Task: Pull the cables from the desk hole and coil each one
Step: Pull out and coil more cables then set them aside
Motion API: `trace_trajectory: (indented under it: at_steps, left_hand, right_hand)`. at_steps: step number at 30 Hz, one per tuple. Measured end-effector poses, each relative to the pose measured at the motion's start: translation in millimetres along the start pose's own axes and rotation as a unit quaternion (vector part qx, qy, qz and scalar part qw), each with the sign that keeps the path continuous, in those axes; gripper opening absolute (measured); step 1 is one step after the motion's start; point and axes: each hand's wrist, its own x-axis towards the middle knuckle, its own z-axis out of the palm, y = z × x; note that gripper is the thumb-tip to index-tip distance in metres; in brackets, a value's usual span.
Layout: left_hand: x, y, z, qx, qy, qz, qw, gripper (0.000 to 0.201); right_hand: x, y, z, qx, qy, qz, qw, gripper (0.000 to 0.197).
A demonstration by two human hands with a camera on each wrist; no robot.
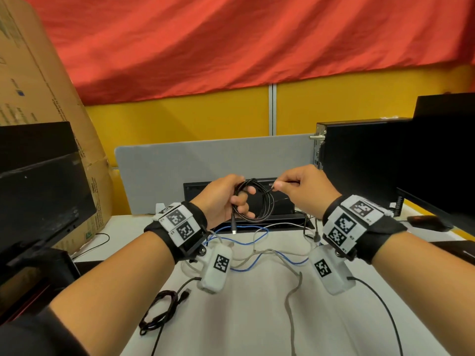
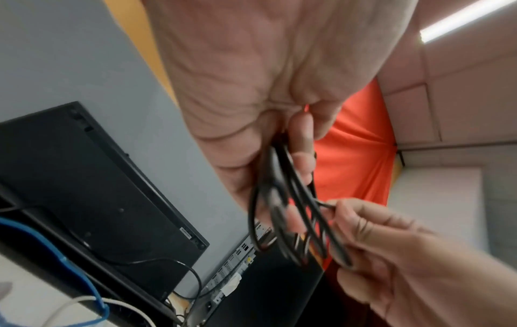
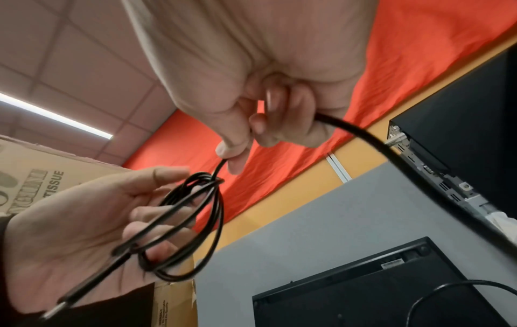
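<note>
Head view: your left hand (image 1: 226, 199) holds the black cable (image 1: 257, 201) in loops while your right hand (image 1: 303, 188) pinches its loose end. One coiled cable (image 1: 159, 312) lies on the desk (image 1: 244, 317); the blue cable (image 1: 246, 242) and grey cable (image 1: 293, 291) still wait. Wrist views: both hands grip that same black cable, nearly coiled.

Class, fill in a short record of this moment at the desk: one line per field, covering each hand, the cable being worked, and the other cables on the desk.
left hand: holds the black cable coil, fingers through its loops
right hand: pinches the cable's free length beside the coil
plug end: hangs below the left hand
coiled purple-black cable: lies on the white desk, near left
blue cable: loose, uncoiled on the desk
grey cable: loose, uncoiled on the desk
progress: one cable coiled, one in hand
</note>
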Motion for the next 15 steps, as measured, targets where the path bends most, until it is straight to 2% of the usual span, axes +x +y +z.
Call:
trace_trajectory:
  at_steps: [3,5,8,10,12,15]
  left_hand:
    - [1,-2,4,0.079,0.009,-0.001,0.997,0.038]
    - [-1,-3,4,0.083,-0.008,-0.010,0.996,0.034]
    - [-3,-4,3,0.050,-0.030,0.004,0.998,0.030]
    - [-5,-5,6,0.016,-0.033,0.015,0.999,0.028]
    - [-5,-7,9,-0.027,-0.038,0.026,0.999,0.026]
    - [-4,-10,12,-0.103,-0.046,0.031,0.993,0.025]
  right_hand:
    - [3,0,2,-0.021,0.004,-0.029,0.999,0.012]
    - [3,3,1,-0.065,0.011,-0.057,0.996,0.012]
    - [4,10,-1,-0.163,0.033,-0.098,0.981,0.013]
    - [4,14,-3,-0.189,0.026,-0.107,0.976,0.016]
    - [4,17,-1,-0.182,0.009,-0.098,0.978,0.019]
    - [-1,18,4,-0.103,0.022,-0.057,0.993,0.016]
